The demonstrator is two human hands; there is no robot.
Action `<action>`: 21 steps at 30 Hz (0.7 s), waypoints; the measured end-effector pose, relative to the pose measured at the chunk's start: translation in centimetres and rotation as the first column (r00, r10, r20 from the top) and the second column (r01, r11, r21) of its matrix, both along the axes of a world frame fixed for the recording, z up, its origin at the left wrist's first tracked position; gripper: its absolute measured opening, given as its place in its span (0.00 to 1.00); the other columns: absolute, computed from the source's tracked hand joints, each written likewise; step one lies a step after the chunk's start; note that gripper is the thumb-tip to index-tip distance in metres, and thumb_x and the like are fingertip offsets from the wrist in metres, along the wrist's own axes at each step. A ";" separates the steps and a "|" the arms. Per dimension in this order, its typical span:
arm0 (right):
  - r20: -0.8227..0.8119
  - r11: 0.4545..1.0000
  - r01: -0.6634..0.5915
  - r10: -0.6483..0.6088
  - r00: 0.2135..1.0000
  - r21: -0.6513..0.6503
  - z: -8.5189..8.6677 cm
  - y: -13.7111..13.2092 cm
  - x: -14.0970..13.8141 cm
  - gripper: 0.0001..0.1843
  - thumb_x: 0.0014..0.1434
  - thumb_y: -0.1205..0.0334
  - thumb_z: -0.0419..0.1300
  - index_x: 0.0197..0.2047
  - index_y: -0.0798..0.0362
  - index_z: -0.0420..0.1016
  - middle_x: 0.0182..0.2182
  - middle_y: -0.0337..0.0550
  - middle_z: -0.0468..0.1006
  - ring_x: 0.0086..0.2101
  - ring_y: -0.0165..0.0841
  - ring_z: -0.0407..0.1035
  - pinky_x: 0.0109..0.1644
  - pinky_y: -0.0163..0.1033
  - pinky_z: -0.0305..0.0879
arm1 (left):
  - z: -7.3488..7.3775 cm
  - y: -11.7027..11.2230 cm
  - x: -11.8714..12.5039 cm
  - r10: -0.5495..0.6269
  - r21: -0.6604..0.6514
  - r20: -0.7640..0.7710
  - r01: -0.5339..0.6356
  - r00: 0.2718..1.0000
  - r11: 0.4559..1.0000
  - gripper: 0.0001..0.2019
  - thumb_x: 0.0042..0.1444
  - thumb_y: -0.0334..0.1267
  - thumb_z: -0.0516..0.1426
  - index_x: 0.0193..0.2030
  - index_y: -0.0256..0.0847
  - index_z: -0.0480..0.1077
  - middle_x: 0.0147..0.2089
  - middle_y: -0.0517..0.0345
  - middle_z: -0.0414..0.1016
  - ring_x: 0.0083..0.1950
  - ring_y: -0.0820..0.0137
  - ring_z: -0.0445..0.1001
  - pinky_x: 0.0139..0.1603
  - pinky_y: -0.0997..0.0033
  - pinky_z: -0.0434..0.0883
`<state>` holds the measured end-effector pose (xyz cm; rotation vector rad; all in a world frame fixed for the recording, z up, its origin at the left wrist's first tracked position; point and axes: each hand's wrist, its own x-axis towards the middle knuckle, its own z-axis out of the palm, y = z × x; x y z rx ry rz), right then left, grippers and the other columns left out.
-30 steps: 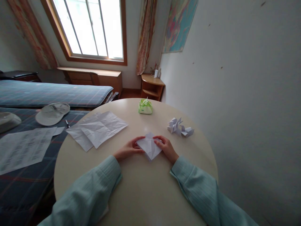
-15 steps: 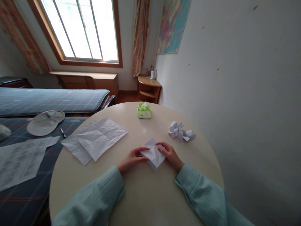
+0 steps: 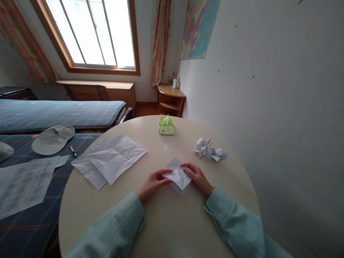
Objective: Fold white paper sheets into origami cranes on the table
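A small folded sheet of white paper (image 3: 180, 178), roughly diamond-shaped with crease lines, is between my hands over the round table (image 3: 166, 222). My left hand (image 3: 156, 182) grips its left corner, thumb and fingers apart along the edge with the paper between them. On the right side, my right hand (image 3: 197, 178) holds the paper with its fingertips lying on the top layer. Several layers show at the lower left edge. The undersides of the paper and the tips of some fingers are hidden.
Creased white sheets (image 3: 115, 159) lie on the table's left. Folded paper pieces (image 3: 202, 147) stand at the right, near the wall (image 3: 282, 136). A green tissue pack (image 3: 166, 126) sits at the far edge. Left of the table, a cap (image 3: 52, 140), a pen (image 3: 73, 151) and printed sheets (image 3: 27, 182) rest on plaid cushions.
The view has shifted slightly, so everything on the table appears a little further right. Both hands keep nearly the same hold on the folded paper.
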<state>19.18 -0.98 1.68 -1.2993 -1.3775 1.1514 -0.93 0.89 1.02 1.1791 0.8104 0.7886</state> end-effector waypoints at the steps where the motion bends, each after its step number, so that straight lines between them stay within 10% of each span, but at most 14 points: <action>1: -0.002 1.000 0.004 -0.004 1.000 0.005 0.0 0.0 0.0 0.18 0.47 0.51 0.58 0.38 0.54 0.71 0.33 0.41 0.72 0.30 0.29 0.63 0.32 0.33 0.58 | 0.1 0.0 0.0 0.009 0.002 -0.004 -0.009 1.000 1.000 0.26 0.33 0.44 0.66 0.42 0.35 0.73 0.42 0.50 0.75 0.40 0.67 0.71 0.44 0.69 0.67; 15: -0.197 0.994 -0.102 0.095 0.976 -0.026 -1.1 -0.3 0.2 0.28 0.37 0.51 0.66 0.43 0.52 0.68 0.30 0.37 0.69 0.28 0.27 0.63 0.31 0.33 0.61 | -0.2 -0.6 1.0 0.335 0.142 -0.141 -0.316 0.932 0.938 0.26 0.43 0.57 0.55 0.34 0.31 0.74 0.26 0.57 0.73 0.28 0.72 0.66 0.29 0.75 0.62; 21: -0.107 0.996 -0.088 0.087 0.990 -0.005 -1.2 -0.7 0.4 0.17 0.42 0.58 0.62 0.37 0.53 0.71 0.31 0.37 0.72 0.29 0.28 0.65 0.32 0.32 0.62 | 0.1 -0.8 0.9 0.351 0.243 -0.228 -0.296 0.908 0.924 0.22 0.44 0.53 0.55 0.29 0.32 0.74 0.25 0.57 0.73 0.28 0.71 0.67 0.29 0.74 0.63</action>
